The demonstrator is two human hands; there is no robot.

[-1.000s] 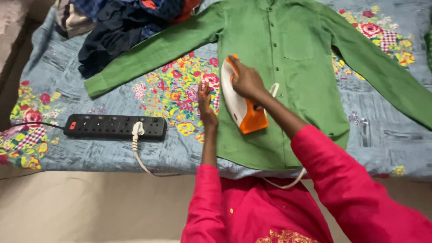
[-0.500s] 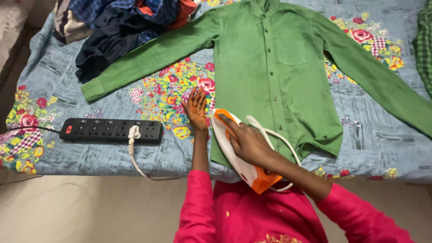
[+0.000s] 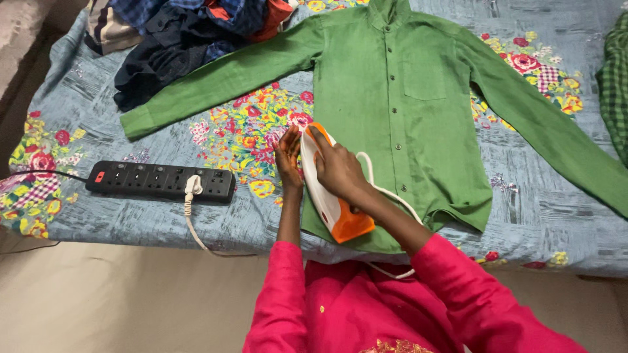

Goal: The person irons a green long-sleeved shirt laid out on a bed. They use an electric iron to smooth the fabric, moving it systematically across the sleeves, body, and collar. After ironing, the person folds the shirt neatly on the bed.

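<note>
A green long-sleeved shirt (image 3: pixel 399 111) lies buttoned and spread flat on a blue floral sheet (image 3: pixel 131 222), sleeves out to both sides. My right hand (image 3: pixel 337 168) grips the handle of a white and orange iron (image 3: pixel 327 202), which rests on the shirt's lower left front. My left hand (image 3: pixel 288 159) lies flat with fingers apart at the shirt's left edge, right beside the iron.
A black power strip (image 3: pixel 160 181) lies left of my hands with a white plug (image 3: pixel 193 186) in it; its white cord (image 3: pixel 196 232) drops over the front edge. A pile of dark and checked clothes (image 3: pixel 183 33) sits at the back left. Green checked cloth (image 3: pixel 615 85) is at the right edge.
The iron slid from mid-shirt down to the hem by the front edge, then back up to the lower left front. My left hand stayed at the shirt's left edge.
</note>
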